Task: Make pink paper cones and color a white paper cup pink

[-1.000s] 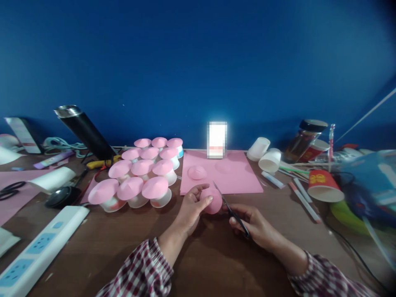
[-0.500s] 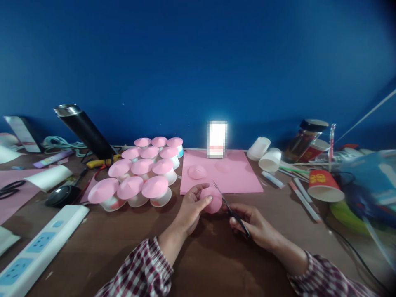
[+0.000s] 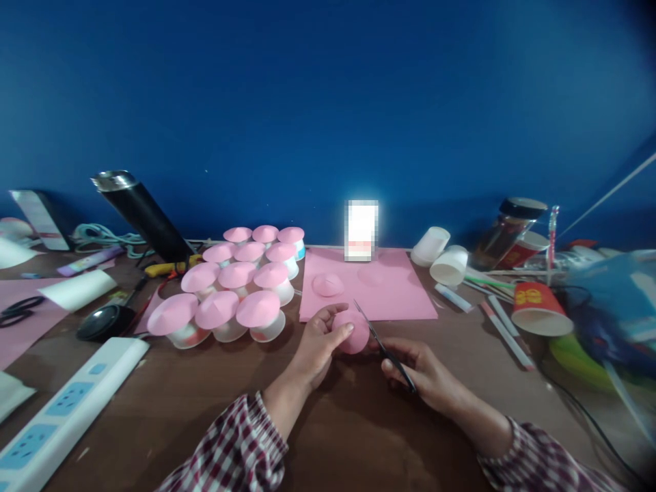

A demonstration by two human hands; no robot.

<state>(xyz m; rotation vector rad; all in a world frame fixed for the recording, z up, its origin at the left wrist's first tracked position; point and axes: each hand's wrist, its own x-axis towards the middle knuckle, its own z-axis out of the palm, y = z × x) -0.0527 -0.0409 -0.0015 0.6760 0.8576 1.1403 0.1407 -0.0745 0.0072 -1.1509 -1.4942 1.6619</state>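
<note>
Between the thumb and fingers of my left hand (image 3: 324, 342) is a round pink paper disc (image 3: 354, 337). My right hand (image 3: 414, 369) grips dark-handled scissors (image 3: 392, 359), whose blades point up and left across the disc's right side. Just beyond my hands lies a pink paper sheet (image 3: 379, 301), with a pink paper cone (image 3: 328, 285) and another round pink piece (image 3: 370, 275) on it. To the left stand rows of white paper cups, each topped by a shallow pink cone (image 3: 257, 309).
A white power strip (image 3: 72, 403) lies at the lower left, below a black flask (image 3: 143, 215) and a second pair of scissors (image 3: 20, 311). At right are white cups (image 3: 449, 265), markers (image 3: 507, 335), a red cup (image 3: 540, 307) and a jar (image 3: 505, 232). A blurred-out bright rectangle (image 3: 361, 231) stands behind the sheet.
The whole view has shifted very slightly. Both hands, the pink disc and the scissors keep nearly the same positions.
</note>
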